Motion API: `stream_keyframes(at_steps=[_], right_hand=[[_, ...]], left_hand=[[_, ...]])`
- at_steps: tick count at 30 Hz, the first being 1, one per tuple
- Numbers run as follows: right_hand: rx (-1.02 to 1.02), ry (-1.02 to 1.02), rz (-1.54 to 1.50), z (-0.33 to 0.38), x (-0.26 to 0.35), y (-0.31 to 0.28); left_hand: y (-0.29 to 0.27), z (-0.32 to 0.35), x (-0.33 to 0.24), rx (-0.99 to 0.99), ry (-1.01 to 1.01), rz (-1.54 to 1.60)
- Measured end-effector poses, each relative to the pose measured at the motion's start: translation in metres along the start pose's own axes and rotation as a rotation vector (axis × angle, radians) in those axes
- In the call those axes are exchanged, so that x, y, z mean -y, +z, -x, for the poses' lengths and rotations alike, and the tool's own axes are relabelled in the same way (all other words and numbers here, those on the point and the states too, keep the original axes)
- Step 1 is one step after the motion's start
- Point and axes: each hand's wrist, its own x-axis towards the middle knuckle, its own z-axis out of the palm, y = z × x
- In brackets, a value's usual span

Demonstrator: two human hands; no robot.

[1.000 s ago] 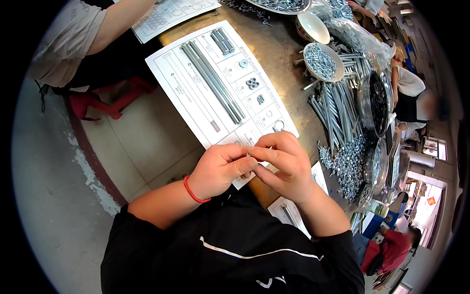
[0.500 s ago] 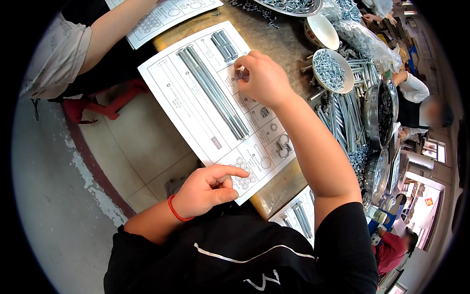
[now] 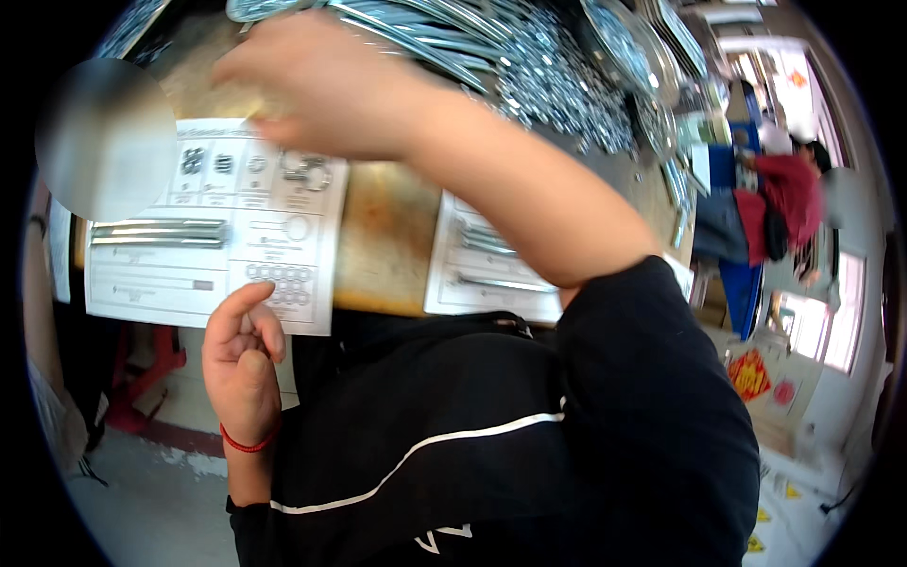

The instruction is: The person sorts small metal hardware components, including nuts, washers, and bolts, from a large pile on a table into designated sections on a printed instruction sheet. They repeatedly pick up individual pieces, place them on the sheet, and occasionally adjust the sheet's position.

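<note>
printed sheet (image 3: 189, 307), red wall sign (image 3: 749, 375), text unreadable

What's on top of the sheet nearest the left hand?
Metal rods, small dark parts and metal rings lie on the sheet. The right hand covers part of its upper edge, the left hand some lower edge; blur hides the upper left.

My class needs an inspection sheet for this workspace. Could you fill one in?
Surface: brown, stained table.
Work items: long metal rods and small pieces lie on a printed sheet.
Clutter: heaped hardware, loose rods and round trays on the far side; a second sheet nearer.
Hands: left hand loosely curled at the printed sheet's near edge; right hand blurred, overlapping its far edge, contents unclear.
Cables: nothing clearly identifiable seen.
Surroundings: person in a red top at right.
</note>
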Motion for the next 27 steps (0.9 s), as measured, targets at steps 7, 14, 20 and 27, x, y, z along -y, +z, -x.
stream_keyframes(at_steps=[7,14,20,27], right_hand=[[-0.143,1.247,0.289,0.339,0.002,-0.208],[-0.68,1.501,-0.004,0.478,0.069,-0.141],[-0.929,1.409,-0.164,0.499,0.078,-0.108],[-0.555,1.303,0.166,0.48,0.053,-0.169]], left_hand=[[0.103,-0.04,0.04,0.302,-0.185,-0.377],[0.155,-0.047,0.113,0.294,-0.009,-0.775],[0.178,-0.049,0.105,0.112,-0.21,-0.356],[0.17,-0.054,0.1,-0.039,-0.264,-0.413]])
